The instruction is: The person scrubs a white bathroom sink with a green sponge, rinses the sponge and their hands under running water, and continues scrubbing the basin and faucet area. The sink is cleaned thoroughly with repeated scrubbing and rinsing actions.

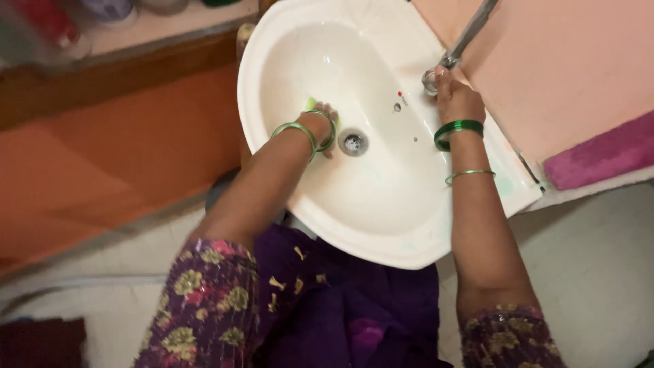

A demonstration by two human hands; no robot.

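Observation:
A white oval washbasin fills the middle of the head view, with a metal drain at its centre. My left hand is down inside the bowl, pressed on a small green scrub pad just left of the drain. My right hand rests on the basin's far rim and grips the metal tap handle. Green bangles circle both wrists. No water is seen running.
A metal pipe rises from the tap along a peach wall. A pink cloth lies on a ledge at the right. An orange wall and a shelf with blurred containers stand at the left. Pale floor lies below.

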